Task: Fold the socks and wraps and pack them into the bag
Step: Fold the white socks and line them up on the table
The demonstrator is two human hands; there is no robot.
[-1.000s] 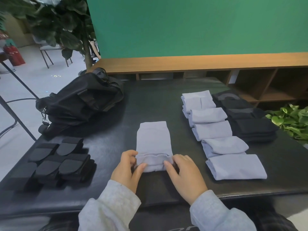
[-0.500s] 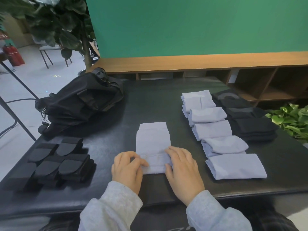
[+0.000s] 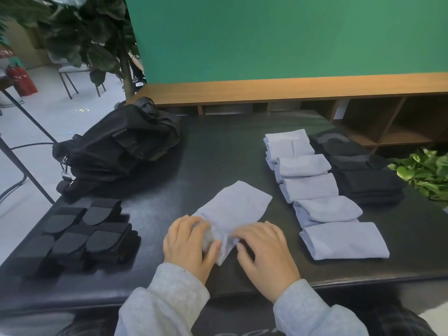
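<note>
Lilac sock (image 3: 234, 209) gripped by both hands near table edge (image 3: 363, 278).

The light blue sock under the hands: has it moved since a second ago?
Yes. The light blue sock has swung round: its far end now points toward the row of folded light blue socks, no longer straight away.
</note>
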